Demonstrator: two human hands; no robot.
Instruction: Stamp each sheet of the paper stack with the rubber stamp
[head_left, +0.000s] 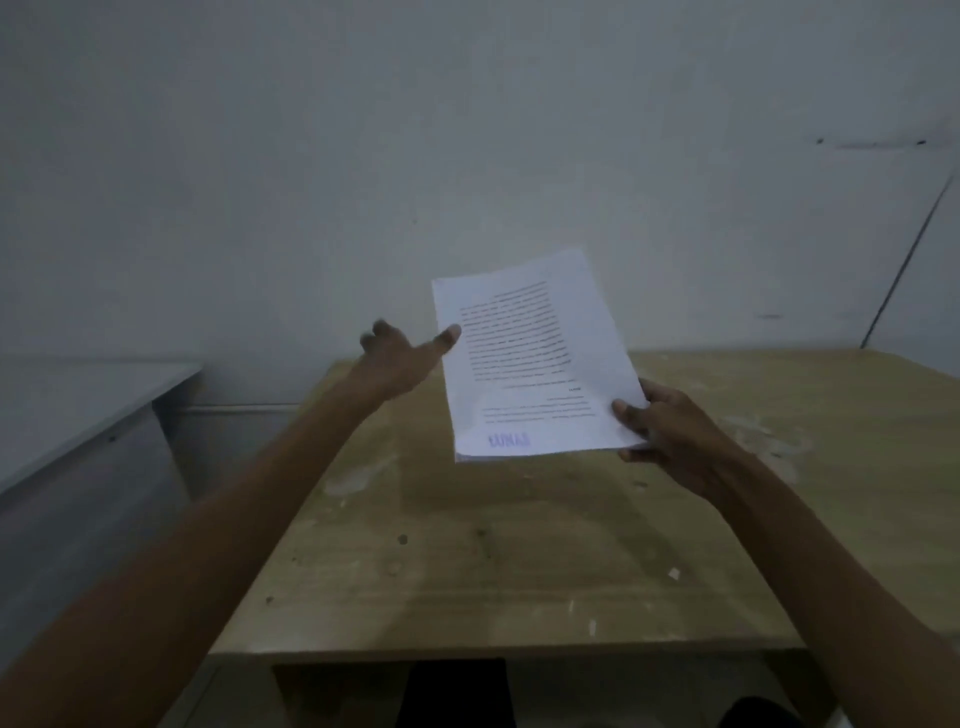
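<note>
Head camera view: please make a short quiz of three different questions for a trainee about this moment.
1. True or false: the white printed paper stack lies flat on the light brown wooden table.
2. Which hand grips the stack's near corner? A) left hand B) right hand C) neither
3. Fill in: the top sheet carries a ____ stamp mark near its lower edge.

Key
1. False: it is held in the air above the table.
2. B; the left hand is open, its thumb at the stack's left edge.
3. Purple.
</note>
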